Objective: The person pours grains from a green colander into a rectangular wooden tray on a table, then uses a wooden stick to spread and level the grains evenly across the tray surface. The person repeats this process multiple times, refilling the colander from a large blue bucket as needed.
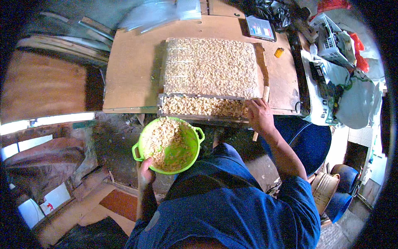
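Observation:
My left hand [145, 170] grips the lower left rim of a green plastic basin [182, 153] with two loop handles. Pale split beans or kernels [161, 132] lie mostly along its left and upper side. In front of it, a narrow strip of loose beans [199, 105] fills the near part of a wooden frame [202, 117] at the table edge. My right hand [260, 113] rests at the strip's right end, fingers bent down; what its fingertips hold is hidden. Beyond the strip lies a wide, flat, bean-filled slab [211, 67] under clear plastic.
The wooden table [133, 68] bears a yellow lighter [279, 52], a flat plastic-wrapped pack [260, 28] and clear plastic sheets [155, 14]. A wooden stick [266, 93] lies beside the slab. A white crate [331, 40] and sacks stand at right, above a dark blue drum [311, 146].

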`<act>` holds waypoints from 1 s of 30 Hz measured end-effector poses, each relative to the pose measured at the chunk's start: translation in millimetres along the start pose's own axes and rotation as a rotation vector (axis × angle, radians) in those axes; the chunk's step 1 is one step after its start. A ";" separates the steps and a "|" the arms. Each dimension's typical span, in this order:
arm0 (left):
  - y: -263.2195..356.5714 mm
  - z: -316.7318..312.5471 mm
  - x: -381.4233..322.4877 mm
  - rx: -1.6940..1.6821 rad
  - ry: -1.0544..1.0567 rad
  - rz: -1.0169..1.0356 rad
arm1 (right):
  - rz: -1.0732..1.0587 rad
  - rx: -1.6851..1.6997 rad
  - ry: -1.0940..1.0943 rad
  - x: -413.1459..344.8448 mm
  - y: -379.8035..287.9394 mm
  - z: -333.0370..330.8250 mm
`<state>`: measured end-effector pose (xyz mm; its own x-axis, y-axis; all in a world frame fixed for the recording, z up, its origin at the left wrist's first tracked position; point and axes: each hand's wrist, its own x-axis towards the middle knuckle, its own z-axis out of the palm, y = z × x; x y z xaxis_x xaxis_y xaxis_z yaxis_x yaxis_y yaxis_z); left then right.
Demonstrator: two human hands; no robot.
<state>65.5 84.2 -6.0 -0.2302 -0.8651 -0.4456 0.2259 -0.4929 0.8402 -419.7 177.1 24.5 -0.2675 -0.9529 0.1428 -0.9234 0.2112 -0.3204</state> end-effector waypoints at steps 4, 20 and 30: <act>-3.2 -11.4 4.7 -0.006 -0.034 -0.020 | -0.096 -0.014 -0.036 13.9 -28.5 23.4; 16.9 -37.9 9.6 -0.110 0.028 -0.053 | -0.143 0.008 -0.119 82.3 -150.0 72.3; 1.2 -87.1 37.8 -0.120 0.002 -0.095 | -0.148 0.052 -0.170 103.5 -196.2 82.8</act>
<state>139.5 42.8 -48.8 -0.2546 -0.8139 -0.5222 0.3148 -0.5803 0.7511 -243.4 19.0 24.6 -0.0761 -0.9965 0.0334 -0.9326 0.0593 -0.3560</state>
